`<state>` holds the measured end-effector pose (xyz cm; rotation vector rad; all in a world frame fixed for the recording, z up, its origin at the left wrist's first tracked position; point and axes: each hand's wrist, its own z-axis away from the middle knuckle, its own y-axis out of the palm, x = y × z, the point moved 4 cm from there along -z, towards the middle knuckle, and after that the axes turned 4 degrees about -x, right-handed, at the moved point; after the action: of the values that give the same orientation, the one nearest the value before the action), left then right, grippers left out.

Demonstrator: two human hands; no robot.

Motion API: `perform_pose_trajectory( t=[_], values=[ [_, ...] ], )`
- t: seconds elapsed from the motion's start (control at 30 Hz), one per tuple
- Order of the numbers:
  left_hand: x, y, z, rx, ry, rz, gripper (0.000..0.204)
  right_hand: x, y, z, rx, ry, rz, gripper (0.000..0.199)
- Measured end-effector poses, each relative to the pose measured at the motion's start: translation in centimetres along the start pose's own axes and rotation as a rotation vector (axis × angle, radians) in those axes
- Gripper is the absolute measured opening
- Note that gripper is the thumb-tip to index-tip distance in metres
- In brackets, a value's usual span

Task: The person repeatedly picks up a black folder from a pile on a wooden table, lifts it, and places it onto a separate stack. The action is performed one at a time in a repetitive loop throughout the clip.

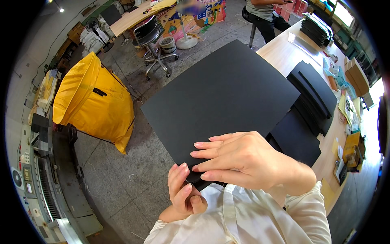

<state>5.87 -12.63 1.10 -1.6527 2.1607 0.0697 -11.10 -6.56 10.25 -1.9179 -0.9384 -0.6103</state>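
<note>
Head: black sheet (223, 89), stretching ahead
Right hand (241, 158): over near corner, fingers straight, ungrasping
Left hand (183, 191): curled beside corner, grip unclear

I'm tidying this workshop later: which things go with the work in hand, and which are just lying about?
With the work:
- large black sheet, right hand and left hand at its near corner
- probably the similar black sheets on the table

Apparently just around:
- yellow bag
- swivel chair
- bucket
- fan
</note>
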Motion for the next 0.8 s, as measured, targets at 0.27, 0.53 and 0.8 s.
perform_pose_trajectory(
  t=[0.27, 0.53, 0.8],
  values=[
    [-0.9, -0.1, -5.0, 0.033, -0.118, 0.026, 0.011, -0.3, 0.5, 1.2, -0.162, -0.275, 0.237, 0.031],
    [-1.8, 0.1, -6.9, -0.085, 0.112, -0.011, 0.011, -1.2, -3.9, 4.4, -0.354, -0.205, 0.919, 0.044],
    [-7.1, 1.3, -5.6, -0.181, 0.656, 0.418, 0.009, 7.7, -6.0, 12.9, -0.682, -0.222, 1.155, 0.036]
  ],
)
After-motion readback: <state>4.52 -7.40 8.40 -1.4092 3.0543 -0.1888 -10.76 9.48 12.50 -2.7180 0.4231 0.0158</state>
